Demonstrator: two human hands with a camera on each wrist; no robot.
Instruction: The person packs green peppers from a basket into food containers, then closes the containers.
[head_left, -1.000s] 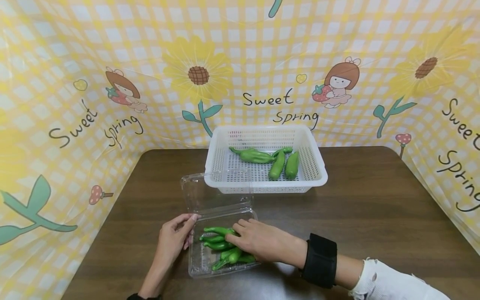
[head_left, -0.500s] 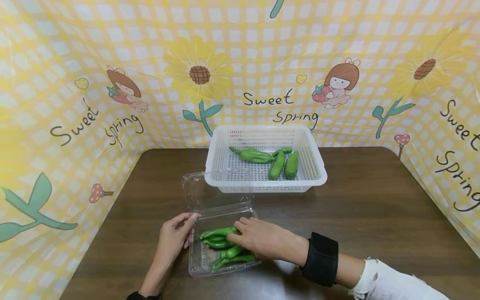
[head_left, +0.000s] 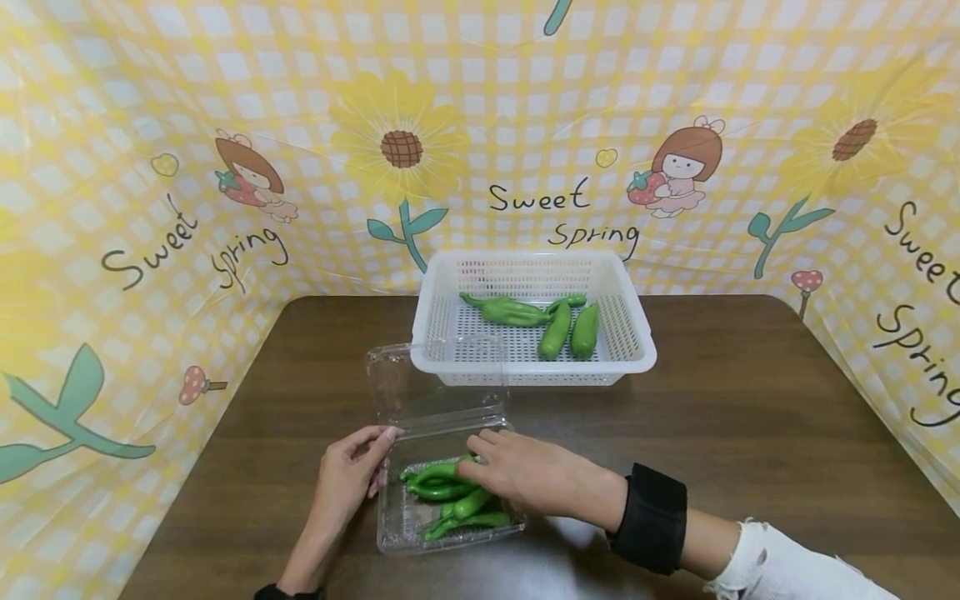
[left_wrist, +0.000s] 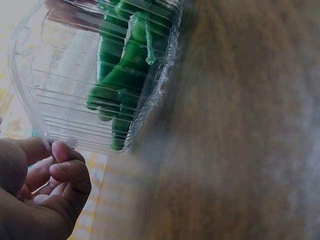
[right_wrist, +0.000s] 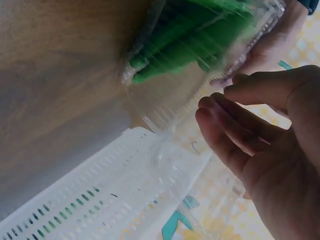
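A clear plastic clamshell box (head_left: 397,525) lies near the table's front edge, its lid (head_left: 435,387) standing open behind it. Several green peppers (head_left: 450,496) lie inside. My left hand (head_left: 378,458) grips the box's left rim with curled fingers; in the left wrist view those fingers (left_wrist: 67,167) sit at the box corner (left_wrist: 50,125). My right hand (head_left: 472,460) rests relaxed over the peppers, fingertips touching the top one. The right wrist view shows that hand (right_wrist: 220,115) holding nothing, above the peppers (right_wrist: 190,45).
A white perforated basket (head_left: 637,342) stands behind the box, holding three green peppers (head_left: 558,321). It also shows in the right wrist view as a white basket (right_wrist: 100,190). A brown wooden table (head_left: 750,417) carries everything. A yellow printed cloth (head_left: 150,208) walls three sides.
My right hand has shifted slightly back over the box and the peppers have settled a little. The left hand has stayed on the rim.
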